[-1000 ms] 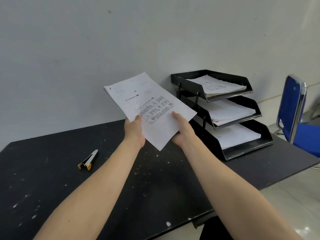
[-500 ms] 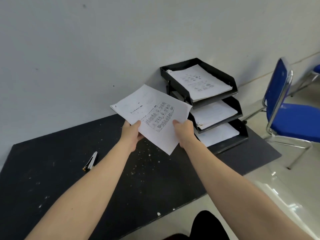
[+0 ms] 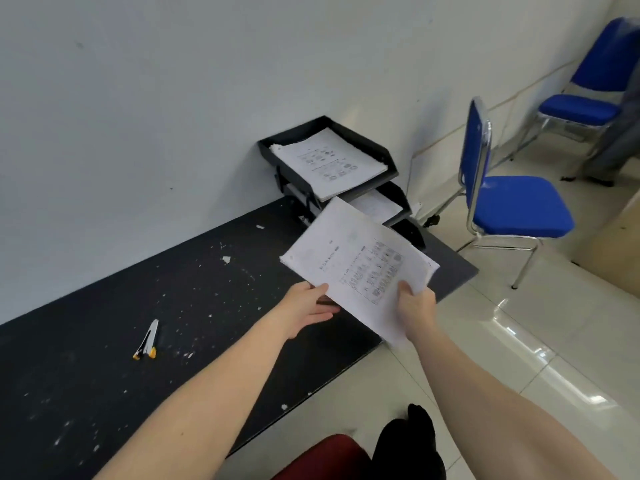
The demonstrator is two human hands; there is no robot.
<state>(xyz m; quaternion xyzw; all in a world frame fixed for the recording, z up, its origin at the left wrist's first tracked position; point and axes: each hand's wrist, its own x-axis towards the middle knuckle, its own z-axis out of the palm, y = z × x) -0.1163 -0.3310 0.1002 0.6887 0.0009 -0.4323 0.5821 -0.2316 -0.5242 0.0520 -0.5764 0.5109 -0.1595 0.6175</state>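
**Sheets in mid-air, just short of the trays**

Pale, bare wall (image 3: 138, 98) filling the upper left of the frame; glossy tiled floor at lower right. Below the wall, a black table (image 3: 104, 375), speckled with white flecks, running from lower left to centre right. Two blue chairs: one (image 3: 512, 206) just right of the table's end, another (image 3: 588, 98) in the upper right corner. Against the wall at the table's far end, a black stack of trays (image 3: 384, 152), three tiers, with paper in the top and middle ones and the lowest mostly hidden.

Just right of centre, a thin bundle of printed sheets (image 3: 356, 261), held in the air in front of the lower trays, near corner hanging past the table's edge above the floor. Right hand (image 3: 415, 306) pinching the near right edge, thumb on top, fingers curled beneath. Left hand (image 3: 308, 306) loose at the near left corner: fingers straight and spread below, thumb tip merely touching the edge. At lower left on the table, a small black-and-yellow tool (image 3: 147, 341), well apart from everything else.

Probable trouble: with one pinch bearing the whole bundle, sagging, fanning apart and slipping to the floor. Equally likely, a far corner catching on a tray rim and crumpling, through too steep an angle into the narrow gap between tiers.
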